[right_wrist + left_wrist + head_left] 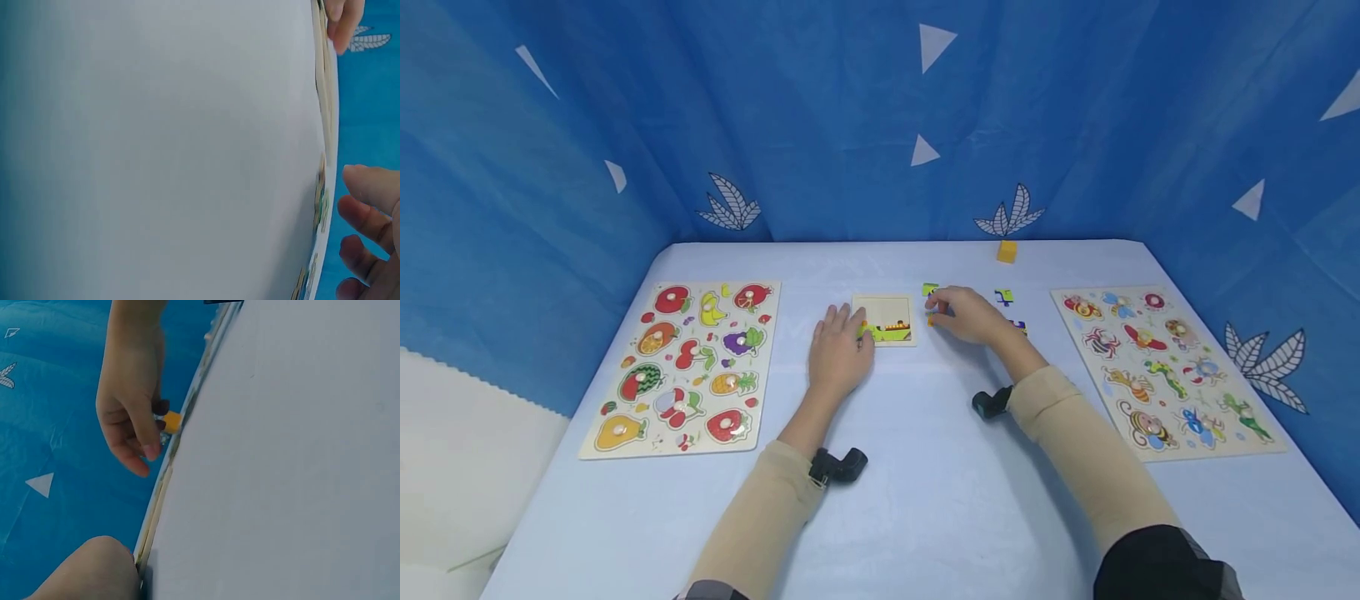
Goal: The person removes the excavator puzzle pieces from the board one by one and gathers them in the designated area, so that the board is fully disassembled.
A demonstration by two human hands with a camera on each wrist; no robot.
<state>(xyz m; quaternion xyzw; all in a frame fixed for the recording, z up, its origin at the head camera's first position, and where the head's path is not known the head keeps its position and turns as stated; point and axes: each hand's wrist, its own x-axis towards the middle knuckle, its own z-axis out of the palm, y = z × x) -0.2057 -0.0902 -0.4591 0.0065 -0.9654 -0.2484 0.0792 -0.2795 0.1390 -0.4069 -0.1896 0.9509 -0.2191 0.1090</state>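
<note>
In the head view my left hand (841,354) lies with its fingers fairly straight at the left side of a small wooden puzzle tray (883,298). Green and red picture pieces (892,333) fill the tray's lower part; bare wood shows above them. To the tray's right, my right hand (967,315) reaches down with bent fingers over a puzzle piece, partly hidden, with an orange edge (931,321). In the right wrist view its thumb (369,184) and fingers are apart, with nothing visible between them. A green piece (929,289) lies just beyond those fingertips.
Two more loose pieces, one green and blue (1003,297) and one purple and orange (1019,326), lie right of my right hand. A fruit peg board (700,433) stands left, an insect peg board (1101,333) right. A yellow block (1007,252) sits at the back edge.
</note>
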